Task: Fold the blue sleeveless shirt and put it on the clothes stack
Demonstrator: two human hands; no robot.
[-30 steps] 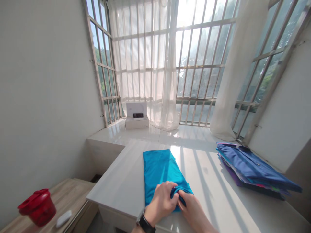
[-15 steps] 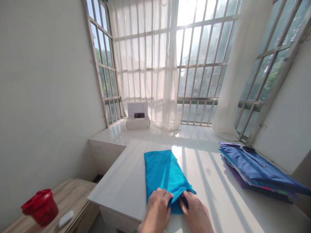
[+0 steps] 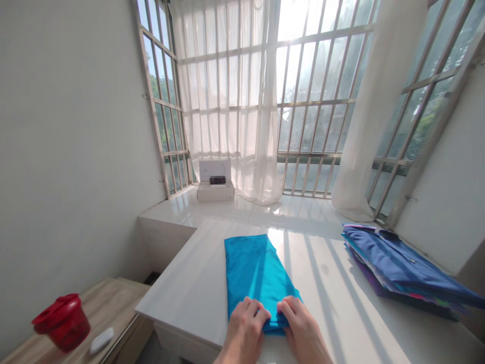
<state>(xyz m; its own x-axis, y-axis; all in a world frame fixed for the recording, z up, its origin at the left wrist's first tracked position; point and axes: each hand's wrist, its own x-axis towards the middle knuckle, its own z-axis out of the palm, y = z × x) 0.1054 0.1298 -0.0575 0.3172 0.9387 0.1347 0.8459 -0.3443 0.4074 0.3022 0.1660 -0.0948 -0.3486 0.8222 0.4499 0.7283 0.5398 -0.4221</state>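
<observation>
A bright blue folded cloth (image 3: 254,273) lies flat on the white table (image 3: 185,283), its long side running away from me. Whether it is a garment cannot be made out. My left hand (image 3: 246,321) is closed at its near left part, fingers curled over the fabric and thumb toward the middle. On the near right corner, my right hand (image 3: 297,318) pinches the cloth in the same way. A short stretch of the near edge shows between the two thumbs, with layers folded there. The fingertips are partly hidden.
A stack of folded clothes (image 3: 405,268) sits on the table's right side. On the window ledge stands an open white box (image 3: 215,192) beside sheer curtains (image 3: 261,167). Lower left, a wooden surface (image 3: 106,298) holds a red bucket (image 3: 64,323) and a small white object (image 3: 101,340).
The near right corner of the cloth, raised and bunched before, now lies flatter. My right hand has moved from under the fold to on top of the edge. My left hand has barely moved.
</observation>
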